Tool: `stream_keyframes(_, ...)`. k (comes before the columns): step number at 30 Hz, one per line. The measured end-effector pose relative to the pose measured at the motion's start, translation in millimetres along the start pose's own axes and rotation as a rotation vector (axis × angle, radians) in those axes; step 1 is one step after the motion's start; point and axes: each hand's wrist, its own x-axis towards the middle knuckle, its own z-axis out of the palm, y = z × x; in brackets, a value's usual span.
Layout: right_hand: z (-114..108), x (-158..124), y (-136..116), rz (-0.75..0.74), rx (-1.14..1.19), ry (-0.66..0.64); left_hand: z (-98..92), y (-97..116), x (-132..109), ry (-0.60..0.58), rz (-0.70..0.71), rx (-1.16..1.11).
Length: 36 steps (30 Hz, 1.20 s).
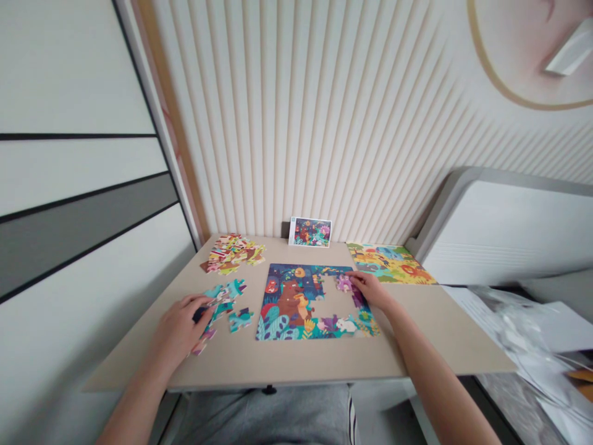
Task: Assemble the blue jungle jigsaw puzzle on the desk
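Note:
A partly assembled jigsaw puzzle (287, 303) with a bear lies in the middle of the table, with a gap right of its centre. My right hand (370, 289) rests at its upper right edge, fingers closed at a purple and pink piece (344, 283). At the left, my left hand (183, 324) is over a group of loose teal and pink pieces (225, 293), its fingers curled around something dark that I cannot make out. One teal piece group (240, 319) lies between that hand and the puzzle.
A picture card (310, 232) leans at the table's back. Yellow and red pieces (231, 253) are piled at the back left. Another puzzle (391, 262) with animals lies at the back right. Plastic wrap (514, 321) and papers sit beyond the table's right edge (477, 330).

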Motion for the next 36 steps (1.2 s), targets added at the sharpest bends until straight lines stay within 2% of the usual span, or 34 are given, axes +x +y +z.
stream_keyframes(7,-0.7,-14.3,7.3,0.019,-0.074,0.167,2.6,-4.4,-1.0,0.002,0.021,0.033)
stream_keyframes(11,-3.5,-23.4,1.1,-0.024,-0.091,0.076,3.0,-5.4,-0.7,0.001,0.043,0.047)
stream_keyframes(16,3.6,-22.0,-11.1,-0.067,-0.139,-0.023,4.5,-6.7,-1.5,0.019,0.045,0.048)
stream_keyframes(24,14.6,-17.6,-6.0,-0.068,-0.227,-0.024,2.9,-6.8,-1.6,-0.039,0.039,0.075)
stream_keyframes(29,16.7,-14.7,-6.4,-0.1,-0.287,-0.033,1.9,-6.6,-1.2,-0.03,0.041,0.082)
stream_keyframes(36,17.1,-14.3,-13.9,-0.133,-0.482,-0.031,1.3,-5.0,-1.4,-0.022,0.038,0.083)
